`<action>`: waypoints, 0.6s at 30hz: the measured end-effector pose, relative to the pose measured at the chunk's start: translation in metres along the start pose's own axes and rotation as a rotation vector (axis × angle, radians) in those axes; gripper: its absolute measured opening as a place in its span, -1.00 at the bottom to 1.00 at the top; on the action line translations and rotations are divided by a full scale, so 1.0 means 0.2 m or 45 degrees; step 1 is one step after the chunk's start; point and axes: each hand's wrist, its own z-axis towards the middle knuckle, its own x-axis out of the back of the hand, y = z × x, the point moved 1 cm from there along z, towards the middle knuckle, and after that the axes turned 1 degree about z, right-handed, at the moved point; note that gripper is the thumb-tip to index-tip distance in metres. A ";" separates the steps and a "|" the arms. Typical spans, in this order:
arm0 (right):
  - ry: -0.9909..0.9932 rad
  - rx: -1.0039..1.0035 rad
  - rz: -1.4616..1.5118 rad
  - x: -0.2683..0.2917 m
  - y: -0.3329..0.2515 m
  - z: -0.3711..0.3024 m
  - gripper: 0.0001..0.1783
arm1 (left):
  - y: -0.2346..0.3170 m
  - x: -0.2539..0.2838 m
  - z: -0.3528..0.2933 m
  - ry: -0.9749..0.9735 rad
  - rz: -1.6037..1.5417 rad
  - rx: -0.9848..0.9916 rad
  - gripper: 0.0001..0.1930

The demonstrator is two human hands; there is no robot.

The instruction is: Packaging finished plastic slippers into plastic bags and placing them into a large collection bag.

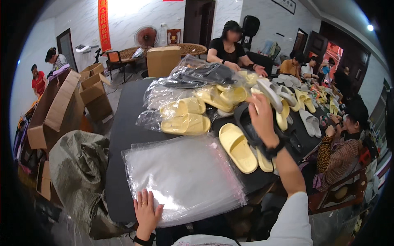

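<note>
1. The stack of clear bags (184, 172) lies at the near edge of the desk (128, 102); glare blurs its layers.
2. The left hand (147, 211) rests flat on the stack's near left corner, fingers spread.
3. The right hand (262, 117) reaches among yellow slippers (238, 149); whether it grips one cannot be told.
4. It partly hides a black slipper (243, 119).
5. Creased plastic veils the wrapped slippers (186, 124).
6. Beyond, the heap hides a co-worker's (227, 51) lower body.
</note>
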 end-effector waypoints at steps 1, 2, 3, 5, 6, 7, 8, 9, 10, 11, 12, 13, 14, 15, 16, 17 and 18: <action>-0.173 -0.071 0.276 -0.01 -0.13 -0.10 -0.80 | 0.01 0.04 0.02 -0.066 -0.018 -0.002 -0.37; -0.399 -0.121 0.392 -0.04 -0.18 -0.24 -0.74 | 0.01 0.06 0.03 -0.134 -0.037 0.002 -0.38; -0.728 -0.435 0.268 -0.09 -0.20 -0.44 -0.71 | 0.01 0.07 0.04 -0.154 -0.037 0.020 -0.38; -0.993 -0.377 0.376 -0.12 -0.18 -0.71 -0.46 | 0.00 0.07 0.08 -0.074 -0.031 -0.050 -0.37; -1.131 -0.438 0.237 -0.13 -0.19 -0.80 -0.33 | 0.01 0.09 0.10 -0.055 -0.040 -0.061 -0.39; -1.266 -0.495 0.094 -0.15 -0.19 -0.86 -0.20 | 0.01 0.09 0.11 -0.064 -0.040 -0.047 -0.39; -1.275 -0.491 0.104 -0.16 -0.18 -0.91 -0.20 | -0.01 0.10 0.12 -0.014 -0.092 0.022 -0.39; -1.348 -0.531 0.086 -0.17 -0.16 -0.94 -0.13 | -0.02 0.11 0.12 0.037 -0.143 0.090 -0.40; -1.419 -0.570 0.066 -0.18 -0.14 -0.97 -0.06 | -0.04 0.10 0.13 0.095 -0.108 0.189 -0.36; -1.430 -0.568 0.079 -0.19 -0.15 -0.98 -0.06 | -0.09 0.06 0.14 0.088 -0.097 0.202 -0.36; -1.406 -0.589 0.039 -0.19 -0.17 -0.98 -0.05 | -0.15 0.01 0.14 0.092 -0.230 0.334 -0.33; -1.381 -0.610 -0.002 -0.19 -0.18 -0.98 -0.04 | -0.19 -0.02 0.14 0.098 -0.362 0.465 -0.30; -1.386 -0.622 -0.007 -0.19 -0.17 -0.99 -0.04 | -0.17 -0.01 0.16 0.099 -0.399 0.417 -0.26; -1.313 -0.623 0.076 -0.20 -0.15 -1.00 -0.06 | -0.16 0.00 0.19 0.087 -0.401 0.412 -0.26; -1.238 -0.622 0.156 -0.19 -0.14 -1.01 -0.08 | -0.13 0.02 0.21 0.040 -0.566 0.362 -0.26; -1.240 -0.622 0.160 -0.19 -0.15 -1.02 -0.08 | -0.11 0.03 0.22 0.003 -0.723 0.320 -0.26; -1.250 -0.615 0.204 -0.18 -0.16 -1.02 -0.09 | -0.12 0.03 0.22 0.003 -0.721 0.323 -0.26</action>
